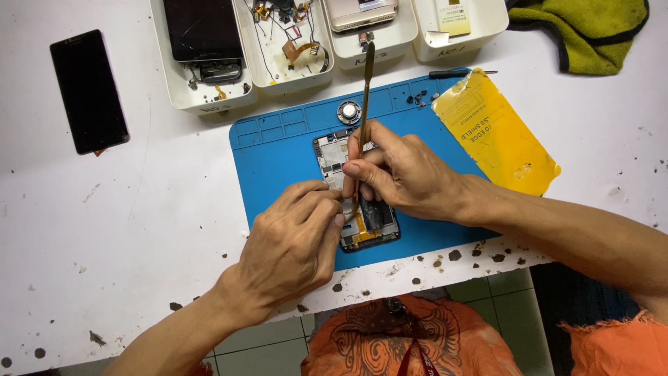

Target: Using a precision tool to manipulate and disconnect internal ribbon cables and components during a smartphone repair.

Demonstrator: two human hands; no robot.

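Opened phone (332, 157) mostly hidden beneath both hands

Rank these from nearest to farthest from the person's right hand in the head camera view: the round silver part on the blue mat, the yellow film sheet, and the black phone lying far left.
From the right hand:
1. Round silver part, just above it on the blue mat.
2. Yellow film sheet, off to the right.
3. Black phone, far left on the white table.
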